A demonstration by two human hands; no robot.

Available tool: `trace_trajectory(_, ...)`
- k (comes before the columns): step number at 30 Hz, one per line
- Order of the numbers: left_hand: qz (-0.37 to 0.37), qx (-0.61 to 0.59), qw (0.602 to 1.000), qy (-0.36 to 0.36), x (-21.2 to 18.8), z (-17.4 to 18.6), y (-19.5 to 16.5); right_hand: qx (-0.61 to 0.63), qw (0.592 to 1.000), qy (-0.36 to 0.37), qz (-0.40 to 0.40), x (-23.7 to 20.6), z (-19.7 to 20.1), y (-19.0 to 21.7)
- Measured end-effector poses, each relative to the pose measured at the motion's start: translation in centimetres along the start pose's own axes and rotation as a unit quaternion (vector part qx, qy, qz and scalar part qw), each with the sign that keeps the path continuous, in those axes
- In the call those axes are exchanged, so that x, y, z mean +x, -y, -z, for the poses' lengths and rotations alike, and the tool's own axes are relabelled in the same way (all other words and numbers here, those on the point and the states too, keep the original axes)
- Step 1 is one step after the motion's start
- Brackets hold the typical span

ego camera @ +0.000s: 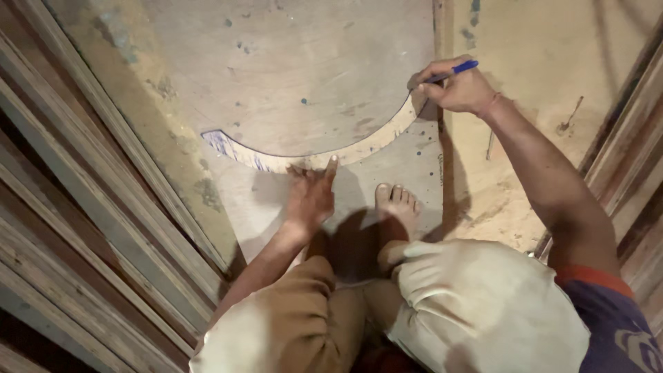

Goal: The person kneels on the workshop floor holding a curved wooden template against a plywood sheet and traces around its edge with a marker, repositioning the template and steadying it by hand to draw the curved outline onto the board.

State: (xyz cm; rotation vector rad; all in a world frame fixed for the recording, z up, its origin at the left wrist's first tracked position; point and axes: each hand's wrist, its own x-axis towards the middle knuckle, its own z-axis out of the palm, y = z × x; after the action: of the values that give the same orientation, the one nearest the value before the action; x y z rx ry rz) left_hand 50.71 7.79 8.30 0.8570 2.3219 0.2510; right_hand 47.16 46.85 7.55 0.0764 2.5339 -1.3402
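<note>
A curved wooden strip (324,157) lies on a large plywood sheet (290,83) on the floor. My left hand (311,195) presses on the strip near its middle, fingers spread and pointing away from me. My right hand (456,86) holds a blue pen (452,71) at the strip's right end, with the tip against the wood. Blue pen marks show at the strip's left end (219,141). My bare foot (396,207) rests on the sheet just below the strip.
Stacked plywood boards (83,228) stand on edge along the left side. More board edges (632,159) run along the right. A second sheet (539,62) lies to the right, with a nail (569,119) on it. My bent knees fill the lower view.
</note>
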Motion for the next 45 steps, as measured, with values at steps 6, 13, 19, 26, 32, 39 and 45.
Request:
trace_trajectory(6, -0.025, 0.023, 0.996, -0.08, -0.2, -0.4, 0.1, -0.081, 0.997, 0.01, 0.005, -0.5, 1.9, -1.4)
trace_trajectory(13, -0.057, 0.123, 0.989, -0.056, 0.8, -0.8, 1.5, -0.051, 0.987, -0.147, 0.027, -4.5, 1.8, -2.1)
trace_trajectory(19, -0.286, 0.243, 0.911, -0.171, 4.0, -0.3, 7.3, -0.011, 0.962, -0.27, -0.045, -6.0, -3.6, -1.1)
trace_trajectory(26, -0.378, 0.271, 0.885, 0.018, 9.2, 1.8, 9.5, 0.005, 0.958, -0.287, -0.026, -5.2, -4.7, 0.2)
trace_trajectory(32, -0.361, 0.3, 0.871, 0.149, 10.7, 2.3, 8.6, -0.023, 0.958, -0.283, -0.031, -5.0, -4.4, 0.7)
trace_trajectory(39, -0.366, 0.322, 0.871, 0.062, 11.7, 0.0, 6.6, -0.035, 0.95, -0.311, -0.027, -4.6, -5.9, 0.7)
trace_trajectory(45, -0.361, 0.302, 0.879, 0.081, 12.4, 0.9, 5.2, -0.137, 0.94, -0.312, 0.007, -7.1, -9.5, 2.6)
